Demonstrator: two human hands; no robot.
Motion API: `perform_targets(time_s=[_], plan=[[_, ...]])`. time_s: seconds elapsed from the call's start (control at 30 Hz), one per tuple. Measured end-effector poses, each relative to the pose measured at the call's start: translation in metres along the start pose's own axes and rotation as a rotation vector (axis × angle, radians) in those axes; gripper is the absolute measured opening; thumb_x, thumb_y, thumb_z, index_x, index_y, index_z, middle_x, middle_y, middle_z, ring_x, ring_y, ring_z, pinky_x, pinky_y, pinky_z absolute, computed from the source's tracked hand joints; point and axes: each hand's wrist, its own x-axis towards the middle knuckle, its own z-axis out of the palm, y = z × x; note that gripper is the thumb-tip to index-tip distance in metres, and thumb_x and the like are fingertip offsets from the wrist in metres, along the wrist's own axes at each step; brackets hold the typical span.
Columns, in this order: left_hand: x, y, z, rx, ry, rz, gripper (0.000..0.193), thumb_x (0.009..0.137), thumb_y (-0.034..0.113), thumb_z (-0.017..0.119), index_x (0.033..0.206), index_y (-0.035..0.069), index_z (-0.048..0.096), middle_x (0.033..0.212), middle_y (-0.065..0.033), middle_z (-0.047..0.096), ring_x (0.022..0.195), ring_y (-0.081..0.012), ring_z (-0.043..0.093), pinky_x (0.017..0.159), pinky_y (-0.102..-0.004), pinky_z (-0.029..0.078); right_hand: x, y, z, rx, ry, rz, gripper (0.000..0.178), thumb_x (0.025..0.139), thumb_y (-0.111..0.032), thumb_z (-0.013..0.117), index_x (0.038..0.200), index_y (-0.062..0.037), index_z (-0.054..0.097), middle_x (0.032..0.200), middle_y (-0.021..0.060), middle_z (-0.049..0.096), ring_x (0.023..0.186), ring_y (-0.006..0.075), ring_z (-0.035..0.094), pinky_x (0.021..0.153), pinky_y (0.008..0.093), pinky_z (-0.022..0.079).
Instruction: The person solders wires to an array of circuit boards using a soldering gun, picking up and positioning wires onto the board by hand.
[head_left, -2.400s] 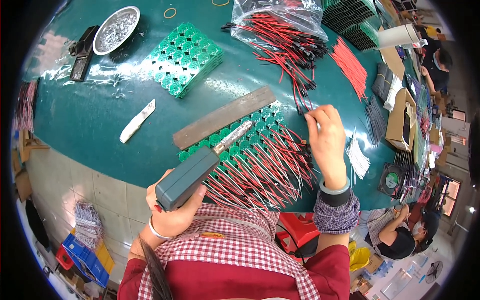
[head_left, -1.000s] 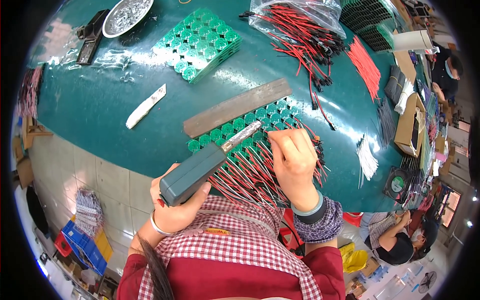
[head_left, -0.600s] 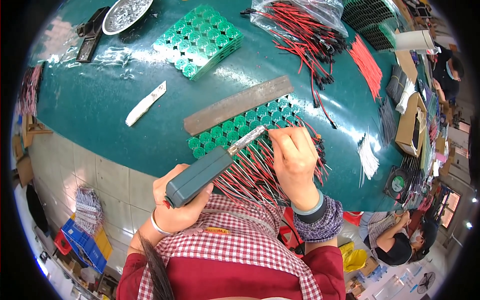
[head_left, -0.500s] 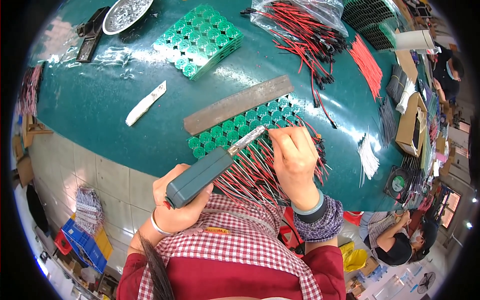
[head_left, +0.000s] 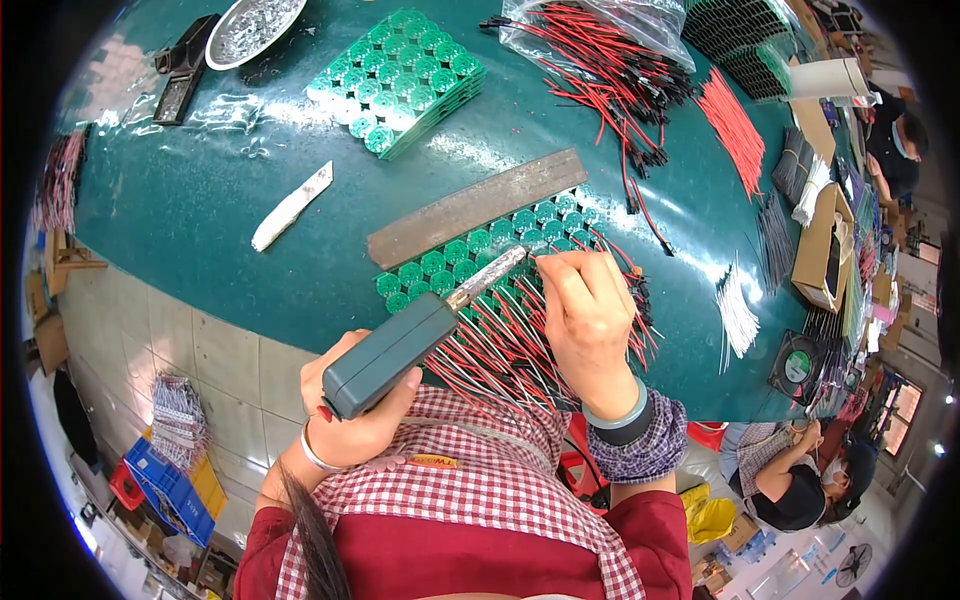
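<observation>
My left hand (head_left: 352, 432) is wrapped round the dark green body of a soldering gun (head_left: 392, 352). Its metal barrel slants up and to the right, the tip close to my right fingertips and over the boards. My right hand (head_left: 592, 318) is pinched at the edge of a panel of small round green circuit boards (head_left: 455, 253); a wire end appears to be between the fingers, though mostly hidden. Red, white and black wires (head_left: 490, 350) trail from the panel toward me. A flat metal bar (head_left: 475, 210) lies along the panel's far edge.
Behind lie a stack of green boards (head_left: 400, 75), a white-wrapped blade-like strip (head_left: 292, 207) and a metal dish (head_left: 252, 30). Red wires (head_left: 625, 70) spill from a plastic bag. At right are white wires (head_left: 737, 315), a cardboard box (head_left: 825, 250) and a small fan (head_left: 797, 367).
The soldering gun has shifted slightly left, its tip drawing back a little from my right fingertips. My right hand stays nearly in place, still pinched.
</observation>
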Motion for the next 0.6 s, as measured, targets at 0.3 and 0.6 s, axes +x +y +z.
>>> perform_targets(time_s=[0.3,0.6], plan=[[0.0011,0.0012,0.0011,-0.019,0.004,0.027,0.02,0.075,-0.002,0.075,0.093,-0.001,0.067,0.081,-0.0072,0.065,0.064,-0.0148,0.062,0.059,-0.0267,0.049,0.0013,-0.0031,-0.0019,-0.001,0.015,0.025,0.021,0.073,0.009,0.071,0.091,-0.0006,0.067,0.085,0.0096,0.063,0.075,0.0262,0.061,0.065,0.0352,0.05],[0.0024,0.0016,-0.0001,0.026,-0.044,0.028,0.018,0.075,-0.001,0.075,0.091,0.0,0.067,0.08,-0.007,0.065,0.064,-0.0138,0.062,0.058,-0.0262,0.049,-0.0016,-0.0004,0.0003,0.004,-0.003,-0.004,0.022,0.073,0.007,0.067,0.094,0.0002,0.065,0.089,0.0115,0.06,0.078,0.0279,0.058,0.068,0.0377,0.049]])
